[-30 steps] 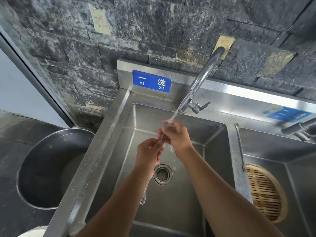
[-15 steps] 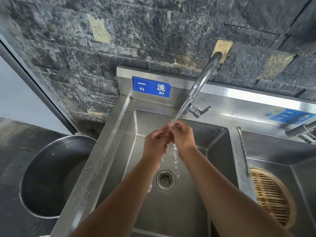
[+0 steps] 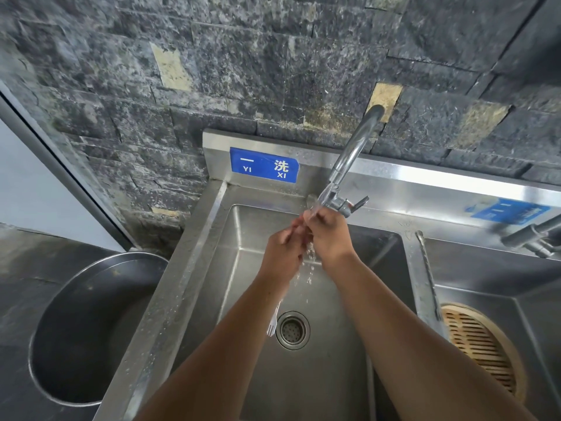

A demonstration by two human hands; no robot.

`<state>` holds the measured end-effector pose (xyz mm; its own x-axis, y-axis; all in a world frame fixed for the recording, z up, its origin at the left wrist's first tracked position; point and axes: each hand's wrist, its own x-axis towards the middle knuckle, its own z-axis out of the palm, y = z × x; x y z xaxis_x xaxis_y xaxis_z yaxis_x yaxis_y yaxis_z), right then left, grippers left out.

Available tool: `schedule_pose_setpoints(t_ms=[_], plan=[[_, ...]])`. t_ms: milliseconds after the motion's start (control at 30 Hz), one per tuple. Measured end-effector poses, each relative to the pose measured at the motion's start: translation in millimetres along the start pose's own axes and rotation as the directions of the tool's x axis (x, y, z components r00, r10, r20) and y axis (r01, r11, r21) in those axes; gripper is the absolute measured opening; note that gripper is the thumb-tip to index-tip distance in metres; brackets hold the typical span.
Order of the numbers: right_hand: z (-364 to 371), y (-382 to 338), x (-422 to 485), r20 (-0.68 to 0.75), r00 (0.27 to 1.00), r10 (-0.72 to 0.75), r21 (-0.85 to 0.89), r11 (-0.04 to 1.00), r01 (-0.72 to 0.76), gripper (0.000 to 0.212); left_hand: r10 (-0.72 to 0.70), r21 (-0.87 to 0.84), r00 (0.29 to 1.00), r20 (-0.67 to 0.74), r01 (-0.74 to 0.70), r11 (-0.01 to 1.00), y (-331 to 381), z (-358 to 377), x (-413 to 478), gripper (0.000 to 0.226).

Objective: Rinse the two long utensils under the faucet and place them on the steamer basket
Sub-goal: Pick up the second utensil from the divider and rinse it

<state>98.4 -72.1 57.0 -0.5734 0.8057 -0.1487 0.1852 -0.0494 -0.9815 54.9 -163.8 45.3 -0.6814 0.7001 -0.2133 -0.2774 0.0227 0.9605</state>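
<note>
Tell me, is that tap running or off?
Running. A stream leaves the faucet, hits the hands and splashes into the sink.

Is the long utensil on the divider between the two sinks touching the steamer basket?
Cannot tell. In the head view the long utensil ends just at the rim of the steamer basket, and from above no contact or gap shows plainly.

Dark rough stone-tile wall (image 3: 273,71) behind, grey floor (image 3: 18,268) at lower left.
</note>
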Motion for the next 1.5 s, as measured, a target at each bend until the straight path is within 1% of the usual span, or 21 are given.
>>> schedule_pose_setpoints(t_ms=[67,133,200,267,333,467,567,633,700,800,867,967,1033,1100,1200,1300,1333,1433,1500], plan=[[0,-9,2,0.021,0.999,-0.034,-0.015,0.999,0.034,0.028,0.046,0.065,0.999,0.009,-0.047,0.997,-2,-1,0,0.037],[-2,-17,5,0.008,1.0,-0.022,0.024,0.999,0.022,0.027,0.059,0.145,0.998,0.015,-0.061,0.988,-5,-1,-1,0.038],[-6,-24,8,-0.018,1.0,0.015,0.07,0.997,-0.014,0.022,0.035,0.184,0.999,0.024,-0.039,0.982,-11,-1,-5,0.038],[-11,-32,13,-0.041,0.998,0.036,0.11,0.993,-0.031,0.022,0.004,0.197,1.0,0.031,-0.01,0.98,-19,0,-12,0.036],[-14,-38,19,-0.065,0.997,0.037,0.114,0.993,-0.029,0.023,0.001,0.209,0.999,0.032,-0.008,0.978,-28,-2,-20,0.034],[-10,-48,24,-0.025,1.0,0.011,0.067,0.998,-0.01,0.022,-0.009,0.18,1.0,0.023,0.005,0.984,-31,-11,-25,0.033],[-7,-59,28,-0.015,1.0,-0.022,0.099,0.995,0.023,0.021,-0.006,0.155,0.999,0.044,-0.001,0.988,-22,-14,-20,0.034],[-8,-66,31,-0.014,0.999,-0.034,0.159,0.987,0.036,0.017,-0.006,0.142,0.997,0.074,-0.004,0.99,-17,-15,-16,0.033],[-8,-70,33,-0.02,1.0,-0.009,0.25,0.968,0.014,0.016,-0.005,0.118,0.994,0.105,-0.007,0.993,-15,-16,-14,0.03],[-8,-66,33,-0.051,0.999,0.008,0.212,0.977,0.003,0.014,-0.021,0.052,0.99,0.137,0.014,0.999,-20,-17,-16,0.027],[-9,-60,33,-0.046,0.999,0.014,0.236,0.972,-0.003,0.019,-0.054,0.028,0.988,0.147,0.05,0.998,-24,-18,-19,0.026],[-8,-53,30,-0.024,0.999,0.048,0.339,0.94,-0.037,0.023,-0.107,0.027,0.987,0.124,0.105,0.994,-26,-19,-20,0.025],[-5,-46,25,0.015,0.997,0.074,0.414,0.907,-0.073,0.025,-0.142,0.02,0.985,0.094,0.14,0.99,-25,-19,-19,0.025],[0,-37,18,0.061,0.993,0.102,0.427,0.896,-0.118,0.031,-0.17,0.013,0.983,0.069,0.17,0.985,-25,-19,-19,0.026],[8,-22,6,0.1,0.985,0.138,0.39,0.906,-0.166,0.035,-0.208,-0.012,0.977,0.041,0.209,0.978,-24,-15,-19,0.029],[16,-8,-7,0.131,0.977,0.169,0.278,0.94,-0.2,0.037,-0.221,-0.074,0.975,0.018,0.222,0.972,-22,-12,-19,0.037],[17,-3,-11,0.124,0.98,0.157,0.226,0.957,-0.182,0.038,-0.221,-0.083,0.975,0.015,0.221,0.972,-22,-12,-19,0.038],[18,11,-19,0.084,0.995,0.046,0.009,0.999,-0.047,0.04,-0.218,-0.098,0.976,-0.005,0.216,0.971,-23,-13,-20,0.042],[17,19,-26,0.075,0.997,0.007,-0.082,0.997,-0.001,0.039,-0.233,-0.104,0.972,-0.022,0.229,0.968,-25,-15,-20,0.034]])
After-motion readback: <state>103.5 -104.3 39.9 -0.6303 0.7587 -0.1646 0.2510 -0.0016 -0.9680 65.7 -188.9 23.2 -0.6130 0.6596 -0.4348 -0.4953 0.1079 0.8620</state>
